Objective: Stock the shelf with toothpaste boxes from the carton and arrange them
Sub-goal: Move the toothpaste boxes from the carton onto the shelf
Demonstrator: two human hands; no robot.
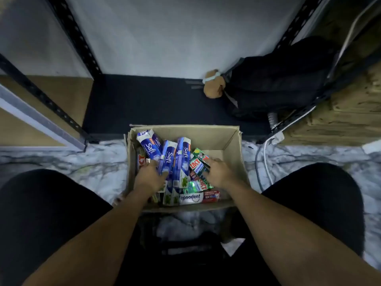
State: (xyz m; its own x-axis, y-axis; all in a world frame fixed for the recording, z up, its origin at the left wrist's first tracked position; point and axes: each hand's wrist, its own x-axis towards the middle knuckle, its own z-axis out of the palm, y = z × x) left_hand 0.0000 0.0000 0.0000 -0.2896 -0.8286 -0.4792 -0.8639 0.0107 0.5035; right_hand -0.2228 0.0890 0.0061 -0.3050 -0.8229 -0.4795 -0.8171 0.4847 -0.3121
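An open cardboard carton (pixel 231 145) stands on the marble floor between my knees. Inside lie several toothpaste boxes: blue Safi boxes (pixel 181 159) leaning at the left and middle, green and red Zact boxes (pixel 195 165) to the right, and a white and red Pepsodent box (pixel 198 198) along the near wall. My left hand (pixel 151 175) reaches into the carton, fingers curled around a blue Safi box (pixel 168 159). My right hand (pixel 217 172) is in the carton too, its fingers closed on a green Zact box (pixel 203 159). The lowest shelf (pixel 156 104) is a dark board just beyond the carton.
Black perforated rack posts (pixel 76 38) rise at left and right of the shelf. On the shelf's right end lie a black bag (pixel 276 79) and a small brown pouch (pixel 213 84). White cables and a power strip (pixel 277 138) run down the right side. My knees flank the carton.
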